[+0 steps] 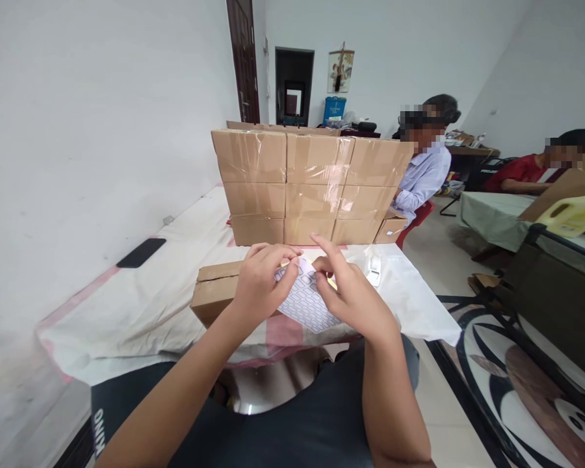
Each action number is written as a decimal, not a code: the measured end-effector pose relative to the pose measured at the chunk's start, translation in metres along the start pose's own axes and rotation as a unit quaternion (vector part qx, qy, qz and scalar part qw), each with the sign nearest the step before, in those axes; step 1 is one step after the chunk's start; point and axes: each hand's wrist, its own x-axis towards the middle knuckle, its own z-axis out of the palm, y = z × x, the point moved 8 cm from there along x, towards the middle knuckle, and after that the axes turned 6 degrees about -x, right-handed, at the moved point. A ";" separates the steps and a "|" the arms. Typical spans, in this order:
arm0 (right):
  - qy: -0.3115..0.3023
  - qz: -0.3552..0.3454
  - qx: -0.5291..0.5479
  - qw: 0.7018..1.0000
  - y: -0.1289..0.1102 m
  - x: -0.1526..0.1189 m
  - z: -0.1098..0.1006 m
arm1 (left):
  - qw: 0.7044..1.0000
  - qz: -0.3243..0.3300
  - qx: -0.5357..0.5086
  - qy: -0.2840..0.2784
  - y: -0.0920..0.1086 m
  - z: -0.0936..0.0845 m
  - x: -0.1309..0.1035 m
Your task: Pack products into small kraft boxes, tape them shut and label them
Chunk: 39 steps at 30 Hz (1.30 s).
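Observation:
A sheet of stickers [306, 300], white with rows of small dark-outlined shapes, is held over the near edge of the table. My left hand [263, 279] pinches its upper left part between thumb and fingers. On the other side, my right hand [348, 292] has its thumb and curled fingers closed at the sheet's right edge, while the index finger points up and away. Something yellow shows in small patches behind the sheet. A closed cardboard box [214, 292] lies just left of the sheet, partly behind my left hand.
Taped cardboard boxes [312, 182] form a stacked wall across the table. A black flat object [141, 253] lies at left, a small white object [373, 270] at right. One person [424, 162] sits behind the boxes; another [521, 172] sits farther right. A yellow jug [572, 214] stands at right.

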 end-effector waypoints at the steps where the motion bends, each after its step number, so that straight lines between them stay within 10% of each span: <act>1: -0.004 0.007 0.010 1.000 0.002 0.000 0.000 | 1.000 -0.003 0.001 0.003 -0.002 -0.001 0.000; 6: -0.013 0.037 0.085 0.996 0.044 0.011 0.011 | 0.998 -0.050 -0.013 0.023 -0.014 -0.006 -0.003; 14: 0.053 0.358 -0.005 0.932 0.228 0.018 0.063 | 0.964 -0.208 -0.163 -0.008 -0.050 0.008 -0.014; 17: 0.086 0.336 0.002 0.938 0.213 0.025 0.065 | 0.964 -0.215 -0.149 -0.040 -0.058 0.008 -0.015; 22: 0.026 0.031 0.208 0.977 0.088 0.048 0.076 | 0.964 -0.227 -0.111 -0.081 -0.076 0.008 -0.025; 25: 0.064 -0.002 0.208 0.976 0.058 0.045 0.079 | 0.962 -0.227 -0.113 -0.101 -0.086 0.017 -0.033; 30: 0.150 0.078 0.065 0.984 0.102 0.037 0.083 | 0.969 -0.213 0.024 -0.126 -0.110 0.012 -0.045; 35: 0.018 0.217 -0.070 0.973 0.155 0.024 0.126 | 0.907 -0.273 0.281 -0.155 -0.146 -0.033 -0.084; 39: -0.037 0.209 -0.061 0.975 0.149 0.013 0.156 | 0.879 -0.323 0.303 -0.179 -0.158 -0.051 -0.118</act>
